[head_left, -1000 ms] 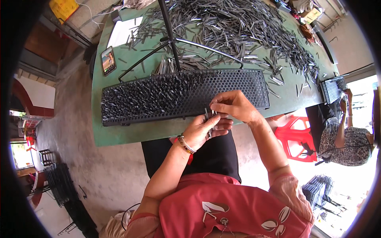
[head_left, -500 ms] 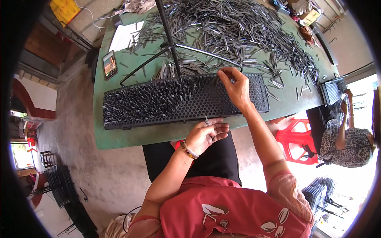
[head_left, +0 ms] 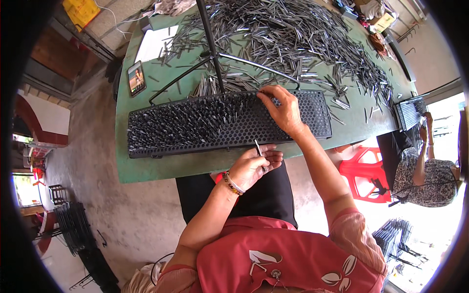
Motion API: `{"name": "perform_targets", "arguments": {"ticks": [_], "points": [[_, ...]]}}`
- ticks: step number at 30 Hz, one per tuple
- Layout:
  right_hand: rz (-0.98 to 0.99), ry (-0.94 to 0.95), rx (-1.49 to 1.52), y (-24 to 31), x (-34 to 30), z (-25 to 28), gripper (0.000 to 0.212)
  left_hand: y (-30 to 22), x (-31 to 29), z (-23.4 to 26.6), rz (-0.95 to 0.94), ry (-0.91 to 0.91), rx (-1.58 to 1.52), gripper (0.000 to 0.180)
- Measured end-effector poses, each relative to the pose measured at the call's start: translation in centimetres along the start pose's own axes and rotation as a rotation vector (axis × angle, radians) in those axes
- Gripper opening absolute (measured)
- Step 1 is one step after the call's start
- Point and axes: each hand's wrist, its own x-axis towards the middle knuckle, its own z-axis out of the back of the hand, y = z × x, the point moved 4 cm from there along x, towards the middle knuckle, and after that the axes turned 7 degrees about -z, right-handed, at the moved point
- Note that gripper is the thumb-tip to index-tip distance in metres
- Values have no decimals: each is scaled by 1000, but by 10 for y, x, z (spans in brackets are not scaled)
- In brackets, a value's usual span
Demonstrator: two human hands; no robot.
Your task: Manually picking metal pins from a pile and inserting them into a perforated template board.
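Observation:
A long black perforated rack (head_left: 251, 129) lies across the near part of the table. Its left half bristles with dark narrow strips (head_left: 178, 119) standing in the holes, while bare holes show in its middle and right. Just below the rack's front edge, my left hand (head_left: 249, 171) is palm up, its thumb pressing a few thin metal strips (head_left: 257, 145) against the fingers. My right hand (head_left: 283, 110) is over the rack's right half, thumb and forefinger closed together near the back edge. Whatever is between those fingertips is too small to make out.
Loose strips form a big heap (head_left: 298, 34) on the green table (head_left: 141, 171). A black metal stand (head_left: 210, 44) rises behind the rack. At left lie a phone (head_left: 137, 79) and white paper (head_left: 154, 44). Another person (head_left: 425, 176) works at right, near a red stool (head_left: 364, 171).
My right hand has shifted a little left along the back of the rack. The strips in my left hand have tilted slightly; that hand stays nearly in place.

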Motion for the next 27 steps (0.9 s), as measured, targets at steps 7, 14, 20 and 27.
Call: {"name": "perform_targets", "arguments": {"ticks": [7, 14, 20, 27], "points": [[84, 5, -41, 2, 0, -1, 15, 0, 0, -2, -1, 17, 1, 44], [39, 2, -53, -3, -2, -1, 16, 1, 0, 0, -7, 29, -14, 44], [44, 36, -84, 0, -3, 0, 20, 2, -2, -1, 1, 27, -24, 44], [152, 79, -150, 6, -2, -1, 18, 3, -4, -8, 11, 37, -11, 44]]}}
